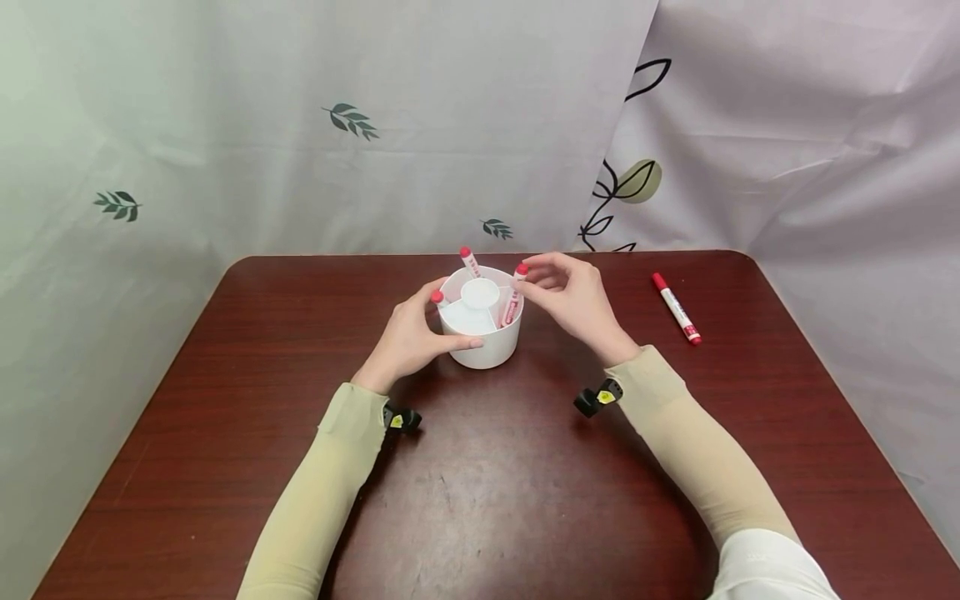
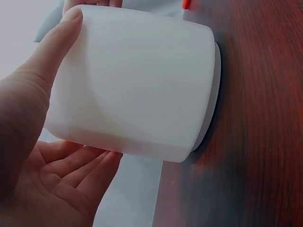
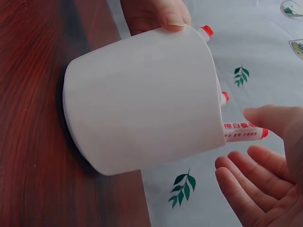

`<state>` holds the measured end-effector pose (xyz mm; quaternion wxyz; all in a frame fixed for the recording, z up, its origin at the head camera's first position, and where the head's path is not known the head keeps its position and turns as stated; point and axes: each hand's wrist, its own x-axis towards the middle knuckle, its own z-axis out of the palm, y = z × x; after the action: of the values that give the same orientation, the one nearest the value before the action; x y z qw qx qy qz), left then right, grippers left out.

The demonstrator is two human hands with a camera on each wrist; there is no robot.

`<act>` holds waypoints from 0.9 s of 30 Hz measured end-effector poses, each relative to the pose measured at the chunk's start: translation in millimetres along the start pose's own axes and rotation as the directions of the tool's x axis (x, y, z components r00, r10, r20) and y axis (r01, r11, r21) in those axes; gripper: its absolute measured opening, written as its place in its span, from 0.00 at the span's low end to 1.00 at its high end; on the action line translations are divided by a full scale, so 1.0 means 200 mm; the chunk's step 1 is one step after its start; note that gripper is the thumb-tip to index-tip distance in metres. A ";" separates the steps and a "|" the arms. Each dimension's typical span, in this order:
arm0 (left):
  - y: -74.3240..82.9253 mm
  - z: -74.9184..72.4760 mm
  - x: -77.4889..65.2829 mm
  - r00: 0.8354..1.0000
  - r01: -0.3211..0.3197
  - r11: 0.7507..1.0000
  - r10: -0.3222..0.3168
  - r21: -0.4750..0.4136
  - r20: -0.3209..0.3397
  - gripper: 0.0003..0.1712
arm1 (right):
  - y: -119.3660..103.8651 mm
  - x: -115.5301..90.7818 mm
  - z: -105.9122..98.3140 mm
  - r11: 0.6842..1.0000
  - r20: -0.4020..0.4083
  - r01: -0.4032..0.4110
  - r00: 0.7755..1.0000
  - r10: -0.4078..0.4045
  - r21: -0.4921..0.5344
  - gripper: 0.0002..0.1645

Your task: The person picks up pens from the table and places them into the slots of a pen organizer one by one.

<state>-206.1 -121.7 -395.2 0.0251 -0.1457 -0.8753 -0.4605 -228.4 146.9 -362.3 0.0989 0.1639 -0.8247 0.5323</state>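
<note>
A round white desk organizer [image 1: 483, 350] with divided compartments stands on the table. My left hand [image 1: 405, 337] grips it, thumb along the near wall and fingers round the far left side. Three red-capped whiteboard markers stand in it: one marker [image 1: 471, 262] at the back, another marker [image 1: 437, 297] at the left beside my left fingers, and a third marker [image 1: 513, 298] leaning in the right compartment. My right hand [image 1: 576, 302] is at that third marker's top; in the right wrist view its thumb and spread fingers stand around the marker [image 3: 244, 132] without pinching it.
Another red-capped whiteboard marker [image 1: 677, 308] lies on the dark red wooden table [image 1: 510, 483], right of my right hand. Pale curtains [image 1: 420, 167] with leaf prints hang behind the table and along its sides.
</note>
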 end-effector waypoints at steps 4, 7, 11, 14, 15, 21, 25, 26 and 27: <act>0.00 0.00 0.00 1.000 0.001 1.000 -0.001 -0.008 0.000 0.64 | 0.02 -0.03 -0.03 1.000 0.001 -0.024 1.000 0.024 -0.005 0.23; -0.01 0.00 0.00 1.000 -0.001 1.000 0.001 -0.007 0.011 0.65 | 0.04 -0.06 -0.07 0.999 -0.009 -0.046 0.999 0.046 -0.012 0.23; -0.02 -0.02 -0.02 0.999 -0.024 1.000 0.024 -0.018 0.021 0.68 | 0.10 -0.12 -0.13 0.997 -0.038 -0.071 0.997 0.070 -0.022 0.23; -0.04 -0.02 -0.02 0.999 -0.039 0.999 0.039 -0.024 0.016 0.69 | 0.13 -0.16 -0.19 0.996 -0.068 -0.083 0.994 0.081 -0.024 0.23; -0.04 -0.02 -0.02 0.999 -0.040 0.999 0.041 -0.021 0.014 0.69 | 0.13 -0.17 -0.21 0.996 -0.078 -0.086 0.993 0.084 -0.018 0.23; -0.05 -0.02 -0.02 0.999 -0.039 0.999 0.039 0.001 0.007 0.67 | 0.12 -0.21 -0.36 0.995 -0.152 -0.104 0.983 0.101 -0.006 0.22; -0.05 -0.02 -0.02 1.000 -0.030 0.999 0.030 -0.020 0.005 0.66 | 0.12 -0.23 -0.44 0.992 -0.201 -0.125 0.973 0.115 -0.036 0.21; -0.05 -0.02 -0.01 1.000 -0.027 0.999 0.027 -0.021 0.003 0.66 | 0.13 -0.23 -0.47 0.990 -0.211 -0.132 0.970 0.120 -0.045 0.21; -0.04 -0.02 -0.01 1.000 -0.025 1.000 0.025 -0.019 0.002 0.65 | 0.13 -0.23 -0.49 0.989 -0.221 -0.138 0.967 0.124 -0.049 0.22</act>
<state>-206.4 -129.5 -401.1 0.0282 -0.1573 -0.8690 -0.4683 -195.7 253.0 -359.8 0.1583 0.0469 -0.8346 0.5255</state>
